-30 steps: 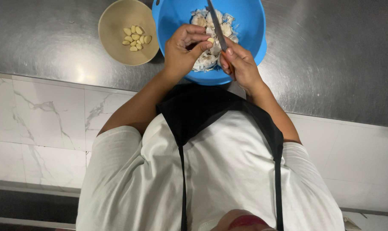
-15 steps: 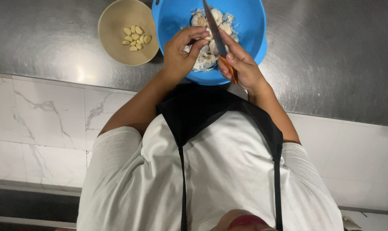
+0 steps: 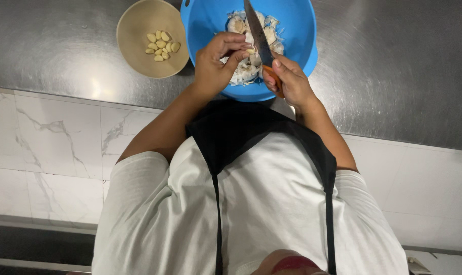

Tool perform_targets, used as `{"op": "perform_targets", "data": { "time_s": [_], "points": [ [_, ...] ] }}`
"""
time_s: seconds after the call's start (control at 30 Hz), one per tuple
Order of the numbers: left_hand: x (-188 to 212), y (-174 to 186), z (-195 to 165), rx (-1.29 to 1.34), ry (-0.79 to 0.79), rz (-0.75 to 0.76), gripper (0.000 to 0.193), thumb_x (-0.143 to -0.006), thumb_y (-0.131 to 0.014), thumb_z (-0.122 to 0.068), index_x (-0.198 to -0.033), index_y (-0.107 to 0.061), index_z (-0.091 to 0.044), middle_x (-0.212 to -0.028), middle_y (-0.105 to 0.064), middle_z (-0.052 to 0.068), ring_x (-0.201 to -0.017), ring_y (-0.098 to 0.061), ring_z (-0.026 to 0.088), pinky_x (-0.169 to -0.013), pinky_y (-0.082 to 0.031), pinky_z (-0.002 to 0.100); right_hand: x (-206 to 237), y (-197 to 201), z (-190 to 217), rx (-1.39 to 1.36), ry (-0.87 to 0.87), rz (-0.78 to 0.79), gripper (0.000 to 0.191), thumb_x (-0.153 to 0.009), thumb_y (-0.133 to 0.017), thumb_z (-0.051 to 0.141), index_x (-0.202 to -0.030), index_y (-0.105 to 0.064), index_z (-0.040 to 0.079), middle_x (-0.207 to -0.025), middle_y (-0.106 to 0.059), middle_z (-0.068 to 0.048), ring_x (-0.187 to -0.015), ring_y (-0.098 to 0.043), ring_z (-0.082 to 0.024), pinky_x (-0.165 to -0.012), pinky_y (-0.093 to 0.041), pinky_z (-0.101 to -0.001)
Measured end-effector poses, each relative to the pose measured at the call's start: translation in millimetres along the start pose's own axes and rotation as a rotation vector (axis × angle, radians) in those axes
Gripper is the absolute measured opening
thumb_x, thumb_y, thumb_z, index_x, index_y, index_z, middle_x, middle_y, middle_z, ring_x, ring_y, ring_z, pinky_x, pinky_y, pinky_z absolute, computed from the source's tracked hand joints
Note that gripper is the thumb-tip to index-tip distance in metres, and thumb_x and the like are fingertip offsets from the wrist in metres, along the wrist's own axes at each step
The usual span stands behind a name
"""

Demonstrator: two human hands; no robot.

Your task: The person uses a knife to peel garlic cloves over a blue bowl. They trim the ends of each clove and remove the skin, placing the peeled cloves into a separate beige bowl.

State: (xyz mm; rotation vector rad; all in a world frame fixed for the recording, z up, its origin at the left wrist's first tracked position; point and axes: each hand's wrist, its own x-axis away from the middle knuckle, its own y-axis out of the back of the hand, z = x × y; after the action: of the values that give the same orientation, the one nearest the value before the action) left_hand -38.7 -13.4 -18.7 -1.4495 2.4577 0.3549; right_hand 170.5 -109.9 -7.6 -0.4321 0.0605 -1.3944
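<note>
Knife (image 3: 257,31) tip, blue bowl (image 3: 205,20) rim cut off; clove hidden by fingers (image 3: 236,53)

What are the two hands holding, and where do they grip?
Right hand grips the knife by its orange handle; left hand pinches a garlic clove between fingertips.

Blue basin (image 3: 297,30) holding off-white garlic (image 3: 241,23); tan bowl (image 3: 139,56) holding pale yellow peeled cloves (image 3: 161,44). Knife (image 3: 259,35) showing a grey blade, orange handle. Table (image 3: 404,66) lying brushed grey steel. White grey-veined marble floor (image 3: 53,142); black apron (image 3: 241,127) lying over white shirt (image 3: 271,203).
</note>
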Motion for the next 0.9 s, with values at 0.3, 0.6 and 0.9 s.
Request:
{"op": "perform_targets", "data": {
  "time_s": [0.3, 0.6, 0.9],
  "points": [
    [-1, 1, -5, 0.023, 0.096, -0.004, 0.027, -0.101, -0.077, -0.006, -0.122, -0.061, -0.003, -0.113, -0.078, 0.009, -0.111, -0.076, 0.016, -0.095, -0.064, 0.029, 1, -4, 4, 0.143, 0.112, 0.079, 0.063, -0.113, -0.05, 0.042, -0.164, -0.036, 0.008, -0.079, -0.045, 0.004, -0.07, -0.041, -0.008, -0.063, -0.035, -0.0225],
    [-4, 9, -6, 0.166, 0.269, 0.097, 0.029, -0.099, -0.076, -0.003, -0.122, -0.058, -0.004, -0.11, -0.077, 0.009, -0.104, -0.073, 0.012, -0.09, -0.059, 0.026, 2, -6, 8, 0.111, 0.111, 0.081, 0.063, -0.113, -0.049, 0.045, -0.161, -0.043, 0.005, -0.078, -0.046, 0.003, -0.068, -0.041, -0.007, -0.061, -0.036, -0.0228],
    [-1, 10, -6, 0.516, 0.364, 0.104, 0.028, -0.106, -0.068, -0.007, -0.133, -0.065, -0.002, -0.116, -0.069, 0.006, -0.101, -0.067, 0.012, -0.09, -0.062, 0.029, 1, -21, 7, 0.007, -0.014, -0.165, 0.063, -0.111, -0.046, 0.045, -0.161, -0.042, 0.006, -0.076, -0.05, 0.003, -0.065, -0.047, -0.007, -0.053, -0.037, -0.0208]
  ]
}}
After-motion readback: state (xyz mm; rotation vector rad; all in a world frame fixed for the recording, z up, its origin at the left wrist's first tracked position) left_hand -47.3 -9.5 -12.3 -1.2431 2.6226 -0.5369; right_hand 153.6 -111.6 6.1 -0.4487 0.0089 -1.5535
